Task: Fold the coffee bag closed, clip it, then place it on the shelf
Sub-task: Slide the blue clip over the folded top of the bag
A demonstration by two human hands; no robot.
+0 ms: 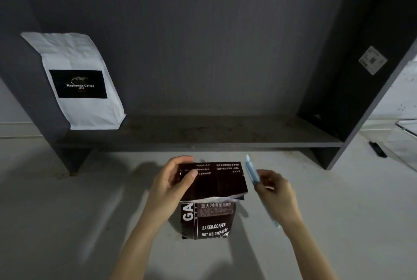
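A dark brown coffee bag point(209, 218) with white print stands upright on the pale surface in front of me. Its top flap point(222, 180) is folded over toward me. My left hand point(173, 183) grips the left end of the fold, thumb pressed on the flap. My right hand point(274, 191) holds a long light-blue bag clip point(251, 170) just right of the folded top, its end pointing up and away. The clip is beside the bag, not on it. The dark grey shelf point(203, 131) runs across behind the bag.
A white coffee bag point(79, 81) with a black label leans at the shelf's left end. Dark side panels point(352, 90) enclose the shelf. A small black object point(378, 148) lies on the surface at far right beside pale boxes.
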